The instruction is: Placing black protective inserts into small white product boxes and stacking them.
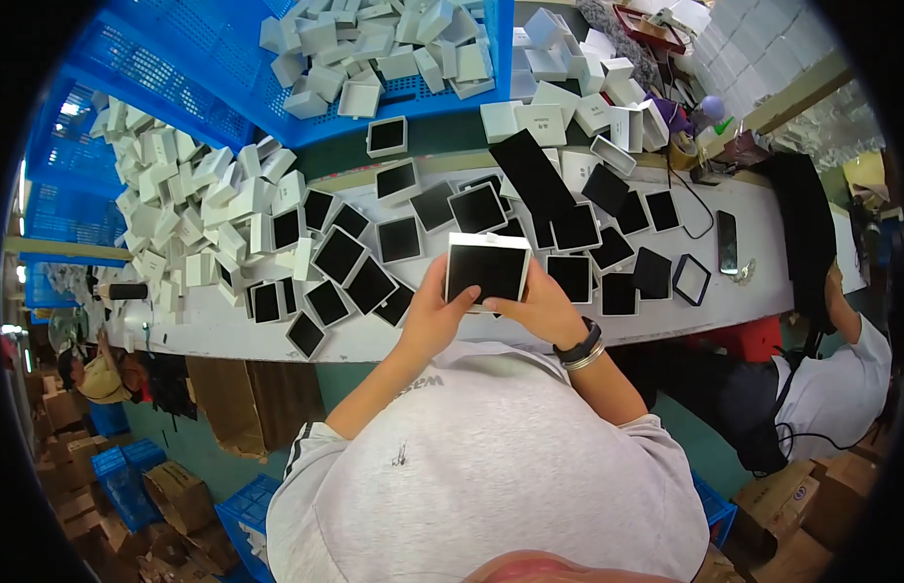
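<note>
I see small white rectangular boxes (194, 209) heaped at left on the long white table (214, 337). Mid-view, the left hand (434, 313) and right hand (544, 306) pinch a black-faced white rectangular box (489, 270) between them; rightward lies a black rectangular phone (727, 243).

Both forearms (379, 386) angle inward. The left hand (434, 313) and right hand (546, 309) grip opposite each other (thumbs (465, 298) on top, pointing inward).

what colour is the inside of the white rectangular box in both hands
Black inside the white box, best seen in head view.
</note>
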`<state>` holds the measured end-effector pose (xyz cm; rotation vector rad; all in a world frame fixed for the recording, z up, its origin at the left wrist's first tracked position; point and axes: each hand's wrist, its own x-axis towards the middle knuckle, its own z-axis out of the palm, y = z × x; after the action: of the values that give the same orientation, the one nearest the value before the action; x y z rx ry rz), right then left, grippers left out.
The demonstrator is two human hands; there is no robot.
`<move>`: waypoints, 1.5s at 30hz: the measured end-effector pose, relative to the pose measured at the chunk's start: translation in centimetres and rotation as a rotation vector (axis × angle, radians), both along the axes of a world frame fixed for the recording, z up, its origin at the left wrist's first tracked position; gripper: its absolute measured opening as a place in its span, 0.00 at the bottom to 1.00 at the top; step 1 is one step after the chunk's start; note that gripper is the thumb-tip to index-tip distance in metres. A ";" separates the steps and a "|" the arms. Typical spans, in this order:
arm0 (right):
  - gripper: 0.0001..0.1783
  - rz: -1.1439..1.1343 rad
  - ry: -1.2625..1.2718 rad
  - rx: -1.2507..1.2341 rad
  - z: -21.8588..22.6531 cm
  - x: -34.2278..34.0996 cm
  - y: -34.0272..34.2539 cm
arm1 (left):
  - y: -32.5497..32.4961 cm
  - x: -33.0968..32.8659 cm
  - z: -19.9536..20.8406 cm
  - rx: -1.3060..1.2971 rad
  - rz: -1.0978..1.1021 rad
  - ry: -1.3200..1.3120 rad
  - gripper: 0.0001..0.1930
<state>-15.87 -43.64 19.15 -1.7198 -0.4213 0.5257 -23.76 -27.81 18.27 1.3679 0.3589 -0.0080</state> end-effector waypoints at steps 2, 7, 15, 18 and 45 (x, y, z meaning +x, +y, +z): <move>0.29 0.148 0.139 0.004 -1.2 0.3 -0.5 | 0.0 -0.5 -0.4 -0.093 0.016 0.037 0.26; 0.33 0.130 0.015 -0.061 -2.2 -0.3 0.5 | 0.5 -1.7 -2.2 0.097 0.172 -0.022 0.17; 0.29 0.420 0.266 -0.127 -5.3 0.4 1.9 | 1.6 -2.8 -5.1 0.552 0.228 0.118 0.18; 0.30 0.312 0.593 0.177 -6.4 0.7 3.6 | 2.4 -2.5 -6.5 0.611 0.248 0.157 0.19; 0.24 -0.349 -0.218 -0.328 -11.2 15.7 0.8 | 21.8 23.7 -12.8 1.410 0.397 -0.054 0.29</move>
<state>-0.18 -42.87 7.93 -2.1233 -0.1844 0.1580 -0.07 -6.05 5.43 2.6387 0.6270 0.7313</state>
